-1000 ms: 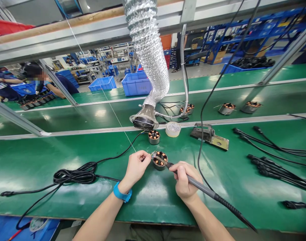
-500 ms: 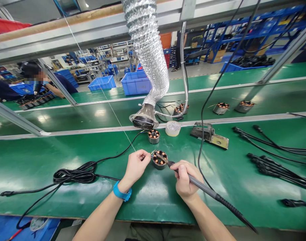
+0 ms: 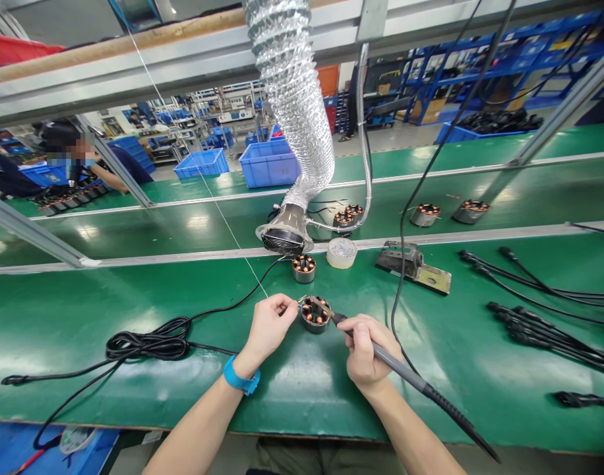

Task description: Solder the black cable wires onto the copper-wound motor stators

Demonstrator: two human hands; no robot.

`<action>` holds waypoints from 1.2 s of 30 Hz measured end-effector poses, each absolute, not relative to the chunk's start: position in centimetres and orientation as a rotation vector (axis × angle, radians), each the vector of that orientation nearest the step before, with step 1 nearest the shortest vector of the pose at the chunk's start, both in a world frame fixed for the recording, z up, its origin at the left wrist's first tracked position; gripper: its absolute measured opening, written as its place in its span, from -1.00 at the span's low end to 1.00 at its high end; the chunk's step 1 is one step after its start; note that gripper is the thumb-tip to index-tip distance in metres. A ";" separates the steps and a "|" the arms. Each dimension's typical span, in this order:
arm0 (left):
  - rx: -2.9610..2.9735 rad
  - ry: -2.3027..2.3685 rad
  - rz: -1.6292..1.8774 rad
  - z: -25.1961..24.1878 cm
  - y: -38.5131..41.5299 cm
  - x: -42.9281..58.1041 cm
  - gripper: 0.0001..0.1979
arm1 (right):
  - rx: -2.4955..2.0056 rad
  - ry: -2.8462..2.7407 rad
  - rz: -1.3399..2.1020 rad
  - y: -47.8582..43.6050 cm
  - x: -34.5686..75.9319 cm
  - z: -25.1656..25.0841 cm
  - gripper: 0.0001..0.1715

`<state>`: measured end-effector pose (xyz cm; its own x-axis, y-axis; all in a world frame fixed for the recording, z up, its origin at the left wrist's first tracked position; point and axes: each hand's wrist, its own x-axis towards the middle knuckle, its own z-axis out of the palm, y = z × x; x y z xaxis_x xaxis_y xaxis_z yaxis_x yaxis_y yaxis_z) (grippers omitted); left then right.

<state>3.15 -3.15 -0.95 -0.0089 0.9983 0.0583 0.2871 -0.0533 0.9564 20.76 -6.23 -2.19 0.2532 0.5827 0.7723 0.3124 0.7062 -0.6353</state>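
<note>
From where I stand, the left hand (image 3: pixel 272 326) has its thumb and forefinger pinched on thin coloured wires (image 3: pixel 301 301) at the near-left rim of a round grey metal stator with copper windings (image 3: pixel 316 324). That stator sits on the glossy green tabletop (image 3: pixel 306 396), between the two hands and well in from the front edge. The right hand (image 3: pixel 368 349) is closed around a slim grey-handled soldering iron (image 3: pixel 403 371), its tip slanting over the stator's ring; I can't tell whether it touches. The iron's rear end slopes out past the table's front edge.

Green surface spreads from the stator to the front edge, between the forearms. Behind the stator, room is tighter: a second copper-wound stator (image 3: pixel 303 272) stands near, just below a dark fan hood (image 3: pixel 285 236), with a translucent tape roll (image 3: pixel 341 253) beside the rear metal rail (image 3: pixel 208 256). A looped black cable (image 3: pixel 148 342) lies left of the left hand; a bundle of black plug-ended cables (image 3: pixel 539 336) reaches the right side, well apart from the right hand.
</note>
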 end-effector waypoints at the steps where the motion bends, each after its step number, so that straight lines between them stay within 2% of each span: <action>1: 1.454 1.407 1.115 -0.9 -3.2 3.2 -0.81 | -0.833 -1.344 0.211 -6.2 20.8 -2.2 -0.71; 10: 1.390 1.275 0.989 0.0 -2.8 2.0 -0.78 | -0.884 -1.321 0.208 -6.3 20.8 -2.2 -0.69; 16: 1.192 1.217 0.900 0.3 -2.2 0.8 -0.66 | -0.908 -1.294 0.198 -6.4 20.8 -2.0 -0.68; 28: 1.024 1.241 0.959 -1.2 -1.9 2.7 -0.54 | -0.852 -1.367 0.164 -6.2 20.5 -1.9 -0.71; 36: 1.059 1.196 0.971 -1.0 -2.2 2.5 -0.54 | -0.850 -1.448 0.059 -5.7 20.2 -2.1 -0.75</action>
